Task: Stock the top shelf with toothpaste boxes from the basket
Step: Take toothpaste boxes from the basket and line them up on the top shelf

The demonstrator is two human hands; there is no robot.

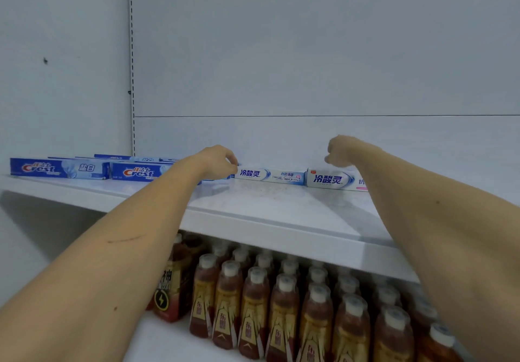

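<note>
Step in hand: aligning boxes on top shelf (pixel 253 215). Left hand (pixel 222 162), fingers pinching end of white toothpaste box (pixel 270 176) mid-shelf. Right hand (pixel 342 150) above second white box (pixel 334 180), fingers curled, empty. Crest boxes (pixel 59 168) at left end. Basket unseen. Next: release, fetch more.

Crest boxes (pixel 59 168) were deep blue with red-and-white logos, the other toothpaste boxes (pixel 270 176) white with blue lettering, bottles (pixel 282 319) reddish-brown with white caps.
</note>
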